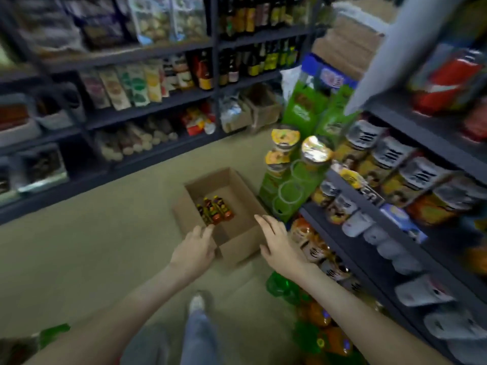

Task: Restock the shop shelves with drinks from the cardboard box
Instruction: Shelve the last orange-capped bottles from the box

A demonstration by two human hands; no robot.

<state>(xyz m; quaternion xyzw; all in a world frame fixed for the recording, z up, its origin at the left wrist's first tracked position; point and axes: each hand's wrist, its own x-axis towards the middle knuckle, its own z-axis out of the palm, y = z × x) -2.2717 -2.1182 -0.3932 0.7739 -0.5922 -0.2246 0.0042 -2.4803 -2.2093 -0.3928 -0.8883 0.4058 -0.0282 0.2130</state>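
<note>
Head camera, looking down: an open cardboard box (238, 241) sits on the floor (92, 254). Three drink bottles (215, 213) lie inside, just beyond the left hand (194, 250), whose loosely spread fingers hold nothing. The right hand (278, 243), fingers straight and empty, hovers over the box's near right corner, shop shelves (369, 233) beside it.

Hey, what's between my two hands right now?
Head view: the near wall of the open cardboard box shows between the left hand and the right hand, with drink bottles lying farther in. Both hands hold nothing.
</note>
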